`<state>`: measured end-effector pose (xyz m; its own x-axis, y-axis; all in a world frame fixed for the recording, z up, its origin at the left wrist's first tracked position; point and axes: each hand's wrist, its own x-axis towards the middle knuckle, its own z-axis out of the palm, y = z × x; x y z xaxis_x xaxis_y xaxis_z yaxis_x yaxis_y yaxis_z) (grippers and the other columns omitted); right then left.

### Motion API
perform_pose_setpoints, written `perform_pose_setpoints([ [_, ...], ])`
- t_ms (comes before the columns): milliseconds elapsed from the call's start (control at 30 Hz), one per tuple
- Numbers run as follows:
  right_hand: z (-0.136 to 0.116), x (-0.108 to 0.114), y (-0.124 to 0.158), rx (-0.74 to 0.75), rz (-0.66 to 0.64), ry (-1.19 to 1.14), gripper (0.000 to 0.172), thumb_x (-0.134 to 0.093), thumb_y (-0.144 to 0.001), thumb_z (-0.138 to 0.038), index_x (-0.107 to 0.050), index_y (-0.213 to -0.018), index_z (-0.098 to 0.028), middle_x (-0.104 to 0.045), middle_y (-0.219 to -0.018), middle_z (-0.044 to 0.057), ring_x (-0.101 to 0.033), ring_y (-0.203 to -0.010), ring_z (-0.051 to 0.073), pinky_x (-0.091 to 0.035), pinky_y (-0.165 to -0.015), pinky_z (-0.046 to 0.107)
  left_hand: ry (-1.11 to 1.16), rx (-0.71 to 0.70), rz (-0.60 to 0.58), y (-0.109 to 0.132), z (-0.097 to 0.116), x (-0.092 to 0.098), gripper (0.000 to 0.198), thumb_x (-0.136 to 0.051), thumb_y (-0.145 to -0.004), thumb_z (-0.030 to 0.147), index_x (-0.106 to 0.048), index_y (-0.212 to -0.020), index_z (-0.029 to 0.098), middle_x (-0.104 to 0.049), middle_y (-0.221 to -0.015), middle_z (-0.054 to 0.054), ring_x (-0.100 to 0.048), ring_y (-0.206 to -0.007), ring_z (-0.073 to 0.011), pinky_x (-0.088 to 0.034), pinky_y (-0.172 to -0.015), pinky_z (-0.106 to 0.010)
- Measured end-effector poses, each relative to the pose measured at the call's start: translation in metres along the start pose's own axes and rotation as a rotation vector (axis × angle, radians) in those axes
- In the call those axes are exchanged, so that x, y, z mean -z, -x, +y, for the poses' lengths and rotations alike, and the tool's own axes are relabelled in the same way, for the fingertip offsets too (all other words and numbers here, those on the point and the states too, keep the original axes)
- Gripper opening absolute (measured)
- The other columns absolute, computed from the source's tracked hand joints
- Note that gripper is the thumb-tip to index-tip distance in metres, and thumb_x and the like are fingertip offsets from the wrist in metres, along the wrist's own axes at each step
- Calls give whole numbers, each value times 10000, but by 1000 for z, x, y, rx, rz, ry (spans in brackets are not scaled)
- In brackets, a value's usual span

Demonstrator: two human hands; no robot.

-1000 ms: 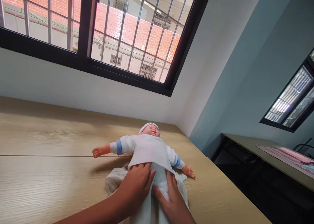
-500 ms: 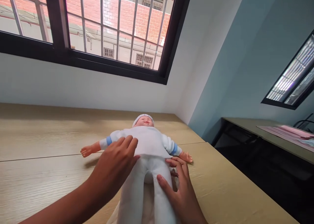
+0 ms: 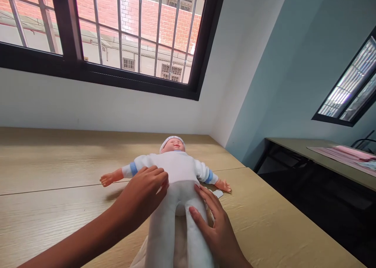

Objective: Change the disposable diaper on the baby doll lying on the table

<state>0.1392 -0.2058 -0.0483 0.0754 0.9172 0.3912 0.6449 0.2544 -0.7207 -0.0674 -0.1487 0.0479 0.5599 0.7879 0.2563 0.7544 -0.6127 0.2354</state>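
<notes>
A baby doll lies on its back on the wooden table, wearing a white cap and a white top with blue cuffs. Its pale fabric legs point toward me. My left hand sits at the doll's waist, fingers curled on the hem of the top. My right hand rests flat on the doll's hip and upper leg, fingers spread. A crumpled white cloth shows beneath the legs, and a small white corner of material sticks out beside the right hip.
A table seam runs across the wood, and the table's right edge drops off toward a dark gap. Beyond it stands a second desk with pink sheets. A barred window fills the wall above.
The view has levelled and shifted. My left hand has moved slightly down to the hem, and my right hand has shifted up toward the hip. A small white corner now shows by the hip.
</notes>
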Motion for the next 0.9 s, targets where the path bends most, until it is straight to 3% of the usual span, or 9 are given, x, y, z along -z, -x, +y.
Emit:
perform_pose_setpoints([
  [100, -2, 0, 2, 45, 5, 23, 401, -543, -898, -389, -560, -1276, -256, -532, -1352, 37, -469, -1270, 225, -406, -1087, 413, -8, -3, -17, 3, 5, -5, 281, -327, -896, 74, -514, -700, 149, -600, -772, -42, -543, -710, -169, -399, -644, -283],
  [333, -1, 1, 3, 236, 34, 124, 320, -509, -934, -296, -574, -1246, -269, -585, -1283, 26, -523, -1205, 204, -460, -1032, 377, 17, -59, 84, 1, 2, -19, 257, -354, -895, 81, -527, -720, 155, -595, -776, -25, -549, -681, -149, -393, -587, -240],
  [500, 0, 2, 4, 290, 38, 165, 270, -494, -943, -274, -621, -1178, -316, -503, -1365, 9, -498, -1233, 193, -485, -1005, 349, 178, -46, 128, 1, -2, -24, 165, -404, -884, 104, -529, -798, 169, -605, -822, -17, -562, -723, -158, -420, -622, -260],
  [667, 1, 3, -2, 309, -9, 219, 390, -491, -945, -279, -504, -1332, -320, -438, -1435, -1, -466, -1261, 193, -499, -987, 334, 264, -61, 221, -3, -4, -36, 146, -437, -859, 105, -563, -835, 175, -618, -848, -31, -576, -796, -184, -434, -647, -276],
  [900, -3, 5, -8, 414, -86, 336, 471, -437, -958, -212, -384, -1424, -243, -478, -1406, 18, -434, -1245, 210, -439, -1036, 392, 310, -7, 295, -9, -7, -50, 176, -385, -849, 158, -522, -744, 188, -561, -726, -20, -519, -663, -158, -394, -585, -256],
])
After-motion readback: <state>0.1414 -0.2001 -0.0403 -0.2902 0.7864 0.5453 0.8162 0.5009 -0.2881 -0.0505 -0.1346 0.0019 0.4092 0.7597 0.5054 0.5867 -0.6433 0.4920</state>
